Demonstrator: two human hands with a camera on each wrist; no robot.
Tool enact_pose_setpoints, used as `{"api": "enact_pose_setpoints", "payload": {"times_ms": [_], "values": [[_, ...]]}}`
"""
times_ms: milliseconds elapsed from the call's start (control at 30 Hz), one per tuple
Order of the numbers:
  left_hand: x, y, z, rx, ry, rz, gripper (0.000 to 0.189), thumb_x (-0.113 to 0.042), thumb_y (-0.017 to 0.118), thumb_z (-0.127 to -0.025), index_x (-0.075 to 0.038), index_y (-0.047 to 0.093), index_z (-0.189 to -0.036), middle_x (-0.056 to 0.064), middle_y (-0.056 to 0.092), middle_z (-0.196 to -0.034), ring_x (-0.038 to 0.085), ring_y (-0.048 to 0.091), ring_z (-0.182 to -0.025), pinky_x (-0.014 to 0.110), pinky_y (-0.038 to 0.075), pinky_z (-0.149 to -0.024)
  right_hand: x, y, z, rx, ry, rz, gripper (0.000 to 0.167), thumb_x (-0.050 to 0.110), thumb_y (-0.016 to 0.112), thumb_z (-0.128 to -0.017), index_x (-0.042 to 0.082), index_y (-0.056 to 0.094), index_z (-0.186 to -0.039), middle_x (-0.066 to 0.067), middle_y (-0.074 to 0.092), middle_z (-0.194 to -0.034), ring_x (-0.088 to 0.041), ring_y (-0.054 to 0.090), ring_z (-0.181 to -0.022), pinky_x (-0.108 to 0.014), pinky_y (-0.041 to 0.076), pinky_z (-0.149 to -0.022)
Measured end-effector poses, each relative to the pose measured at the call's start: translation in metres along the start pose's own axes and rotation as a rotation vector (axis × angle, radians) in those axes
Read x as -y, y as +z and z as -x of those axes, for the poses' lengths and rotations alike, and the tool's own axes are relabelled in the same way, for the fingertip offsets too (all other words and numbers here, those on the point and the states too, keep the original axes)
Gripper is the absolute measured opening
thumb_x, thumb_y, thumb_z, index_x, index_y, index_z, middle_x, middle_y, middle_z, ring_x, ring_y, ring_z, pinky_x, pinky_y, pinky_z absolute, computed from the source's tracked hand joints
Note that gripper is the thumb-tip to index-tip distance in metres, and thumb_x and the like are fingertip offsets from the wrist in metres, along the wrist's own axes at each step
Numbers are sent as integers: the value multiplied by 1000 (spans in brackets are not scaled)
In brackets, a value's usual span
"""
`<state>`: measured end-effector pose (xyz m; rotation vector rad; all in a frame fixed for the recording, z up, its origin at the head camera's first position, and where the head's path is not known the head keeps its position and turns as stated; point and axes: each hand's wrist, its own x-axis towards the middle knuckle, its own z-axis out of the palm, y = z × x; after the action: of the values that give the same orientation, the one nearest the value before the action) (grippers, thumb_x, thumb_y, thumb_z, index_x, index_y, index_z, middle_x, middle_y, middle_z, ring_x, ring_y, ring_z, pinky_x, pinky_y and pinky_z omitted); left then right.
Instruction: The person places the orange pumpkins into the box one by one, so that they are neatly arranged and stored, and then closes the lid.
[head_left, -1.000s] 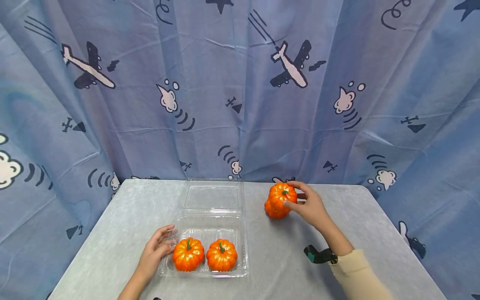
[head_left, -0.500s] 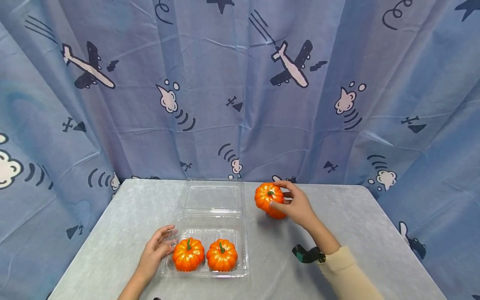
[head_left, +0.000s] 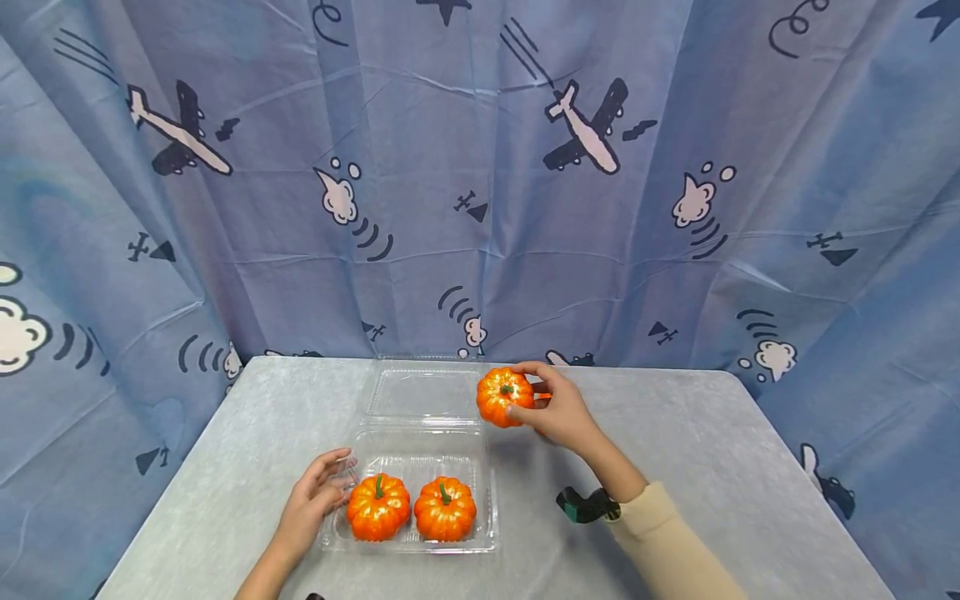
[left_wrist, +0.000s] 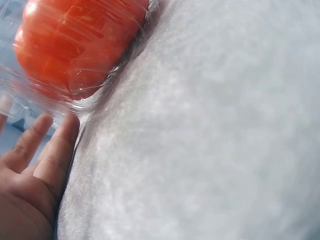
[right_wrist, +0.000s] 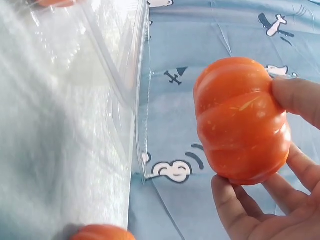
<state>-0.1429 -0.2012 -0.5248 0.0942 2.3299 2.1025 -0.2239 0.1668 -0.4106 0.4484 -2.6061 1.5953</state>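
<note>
My right hand [head_left: 558,408] pinches a small orange pumpkin [head_left: 504,398] with a green stem and holds it over the table near the right edge of the open lid. In the right wrist view, thumb and fingers wrap the ribbed side of this pumpkin [right_wrist: 240,120]. At the clear plastic clamshell box [head_left: 487,500], my left hand [head_left: 303,504] has its fingertips at the left wall. Two matching pumpkins sit side by side in the box's front part, a left one [head_left: 378,508] and a right one [head_left: 445,510]. The left wrist view shows relaxed, extended fingers beneath the box wall.
Another pumpkin [right_wrist: 102,233] stands on the table, mostly hidden by the right hand in the head view. The clear lid [head_left: 427,393] lies folded back behind the box. A blue patterned curtain [head_left: 480,183] hangs along the rear edge of the grey table [head_left: 675,467].
The right hand has carried its pumpkin leftward toward the lid, away from the other pumpkin behind it. The left hand and the box have stayed in place.
</note>
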Motion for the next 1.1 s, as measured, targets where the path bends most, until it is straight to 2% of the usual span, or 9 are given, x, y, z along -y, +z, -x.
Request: {"api": "enact_pose_setpoints", "payload": {"times_ms": [233,500,1100], "values": [[0,0,-1,3,11,-1,54,8,43,-84,0,44,-137,28,48,-136,13,63,-104,24,55,-78,7,15,-6,27,-38,41,54,14,82,-72,19,61,-122,-7,58,-127,-26,61,-94,-34,57,-78],[0,0,-1,-3,2,-5,54,8,44,-84,-1,44,-137,28,49,-136,12,63,-103,24,56,-78,15,31,-11,75,-75,39,54,12,82,-72,16,62,-122,-9,59,-127,-27,61,-98,-39,56,-82],[3,-1,0,3,22,-12,54,7,44,-84,-1,44,-137,29,49,-136,13,63,-104,24,56,-78,21,67,-22,202,-170,92,53,12,81,-72,16,61,-121,-6,60,-122,-25,61,-100,-35,55,-80]]}}
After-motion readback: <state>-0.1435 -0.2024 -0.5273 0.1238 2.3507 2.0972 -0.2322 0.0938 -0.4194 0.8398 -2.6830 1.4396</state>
